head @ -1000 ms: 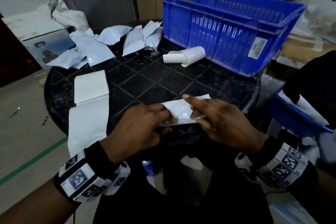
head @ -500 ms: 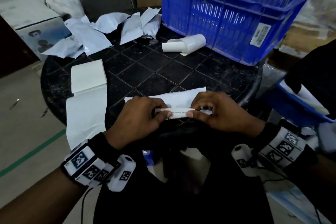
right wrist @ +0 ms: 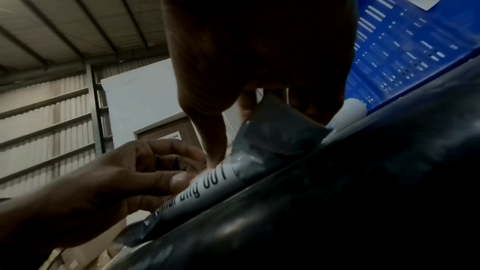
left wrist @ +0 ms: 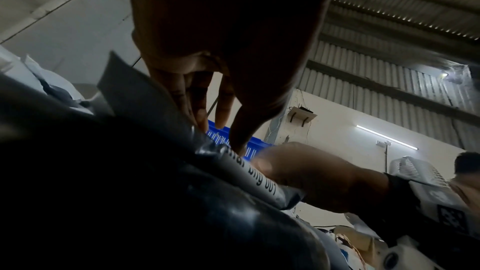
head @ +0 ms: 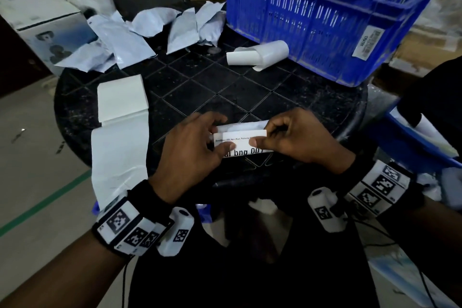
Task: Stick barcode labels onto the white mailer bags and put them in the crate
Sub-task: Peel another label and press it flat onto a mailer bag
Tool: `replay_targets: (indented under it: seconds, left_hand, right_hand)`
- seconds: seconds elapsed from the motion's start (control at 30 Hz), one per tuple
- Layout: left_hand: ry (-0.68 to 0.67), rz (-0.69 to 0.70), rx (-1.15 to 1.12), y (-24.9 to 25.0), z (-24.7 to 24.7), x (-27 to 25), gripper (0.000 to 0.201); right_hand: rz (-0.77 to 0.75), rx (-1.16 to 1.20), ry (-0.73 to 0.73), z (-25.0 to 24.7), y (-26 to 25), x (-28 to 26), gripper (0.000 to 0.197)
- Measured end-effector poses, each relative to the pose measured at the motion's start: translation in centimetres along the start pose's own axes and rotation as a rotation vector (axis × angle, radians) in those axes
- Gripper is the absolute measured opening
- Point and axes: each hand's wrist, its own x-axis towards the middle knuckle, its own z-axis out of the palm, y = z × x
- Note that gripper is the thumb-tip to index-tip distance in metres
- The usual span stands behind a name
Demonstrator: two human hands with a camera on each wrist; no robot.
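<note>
Mailer bag + label pinched at the table's near edge

Mailer bag (head: 246, 125) sits at the near edge of the round black table (head: 225, 87), w/ a white printed label (head: 241, 141) lying over its near side. Big black letters on the label read something like "bag 001", plus a line of tiny text I can't make out. Left hand (head: 192, 155) pinches the label's left end, thumb on top, other fingers curled over the bag. Right hand (head: 297, 139) does the same on the right end, thumb + forefinger closed on it. Right wrist view shows the label (right wrist: 207, 188) from below w/ the grey underside of the bag (right wrist: 272, 137) sticking up behind it; left wrist view shows the label (left wrist: 257, 178) edge-on, thumb tip on it.

Containers:
- Blue crate (head: 325, 20) at the far right of the table, slotted walls, barcode sticker (head: 367, 41) on the side facing the camera (right wrist view reads "CRATES" on it). Can't see anything inside from this angle, the floor of it is mostly out of sight.
- Second blue bin (head: 410, 142) off the table to the right, w/ white paper-ish stuff in it, partly hidden by something dark.

Other stuff on the table: loose pile of white mailer bags (head: 140, 32) at the far left, well apart from the hands. Curled roll of backing paper (head: 260, 54) just beside the crate's near wall. Folded stack of white label sheets (head: 121, 97) on the left, w/ a long strip (head: 120, 152) hanging over the table's edge.
</note>
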Motion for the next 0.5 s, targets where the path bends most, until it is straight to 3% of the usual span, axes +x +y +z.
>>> replay_targets:
  seconds: [0.17, 0.4, 0.5]
  left_hand:
    - [0.042, 0.007, 0.094, -0.3, 0.6, -1.0, 0.047]
    - [0.098, 0.232, 0.329, 0.5, 1.3, -1.9, 0.034]
    - [-0.030, 0.362, 0.527, 0.9, 1.9, -1.4, 0.062]
  right_hand:
    - [0.024, 0.070, 0.149, 1.0, 0.6, -0.5, 0.054]
    - [-0.035, -0.011, 0.211, 1.6, 0.4, -0.8, 0.040]
    - [-0.070, -0.049, 0.188, 1.4, -0.1, -0.6, 0.040]
